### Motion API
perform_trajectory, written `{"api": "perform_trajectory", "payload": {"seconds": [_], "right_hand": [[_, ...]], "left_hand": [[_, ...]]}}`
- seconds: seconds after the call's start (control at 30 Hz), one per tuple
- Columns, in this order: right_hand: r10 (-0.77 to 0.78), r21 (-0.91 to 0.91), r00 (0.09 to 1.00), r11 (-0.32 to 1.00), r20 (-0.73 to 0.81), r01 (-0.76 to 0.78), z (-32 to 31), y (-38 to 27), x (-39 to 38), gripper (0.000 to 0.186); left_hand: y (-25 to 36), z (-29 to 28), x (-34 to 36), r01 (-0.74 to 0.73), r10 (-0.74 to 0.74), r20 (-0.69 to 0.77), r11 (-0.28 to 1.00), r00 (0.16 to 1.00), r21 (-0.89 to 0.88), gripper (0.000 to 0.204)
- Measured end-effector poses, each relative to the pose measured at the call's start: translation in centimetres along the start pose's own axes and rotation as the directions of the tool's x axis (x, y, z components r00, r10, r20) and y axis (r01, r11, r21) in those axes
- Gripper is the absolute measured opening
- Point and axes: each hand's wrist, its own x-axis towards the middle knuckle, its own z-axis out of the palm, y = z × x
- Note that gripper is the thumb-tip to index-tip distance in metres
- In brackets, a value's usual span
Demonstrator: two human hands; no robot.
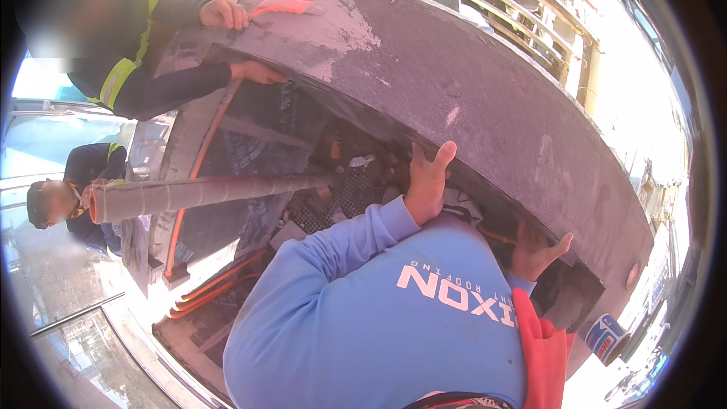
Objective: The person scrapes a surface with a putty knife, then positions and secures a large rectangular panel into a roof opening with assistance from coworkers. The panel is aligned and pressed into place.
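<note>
Curved dark panel [454, 98]: spans alongside an open hollow [261, 151]; meets left hand [426, 188] and right hand [532, 257] at near edge, with thumbs splayed, fingers partly hidden; cannot tell if spread.

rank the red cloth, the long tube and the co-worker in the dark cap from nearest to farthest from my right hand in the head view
1. Red cloth: just below the right hand, at your right side.
2. Long tube: left of your hands.
3. Co-worker in the dark cap: far left, by the tube's outer end.
</note>
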Motion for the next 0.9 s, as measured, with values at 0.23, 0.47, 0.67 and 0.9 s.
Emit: {"api": "perform_trajectory", "payload": {"seconds": [0.23, 0.47, 0.67, 0.9], "right_hand": [[-0.047, -0.043, 0.999, 0.998, -0.002, 0.047, -0.6, 0.5, 0.0, 0.092], [-0.094, 0.027, 0.996, 0.995, -0.008, 0.094, -1.8, 1.3, 1.6, 0.064], [-0.055, 0.048, 0.987, 0.997, -0.150, 0.063, -1.3, -0.3, 0.8, 0.089], [-0.095, -0.008, 0.987, 0.995, -0.130, 0.095, -1.2, -0.4, -0.2, 0.111]], "left_hand": [[0.2, -0.5, -0.1, 0.000, 0.000, -0.025, 1.000, 1.000, 0.012, 0.087], [-0.2, -0.2, 0.2, 0.054, -0.051, 0.067, 0.998, 0.996, -0.038, 0.052], [-0.7, -0.3, -0.1, -0.216, 0.089, 0.328, 0.901, 0.940, 0.375, 0.094], [-0.1, 0.5, 0.4, 0.007, -0.043, 0.160, 0.976, 0.986, 0.217, 0.115]]}}
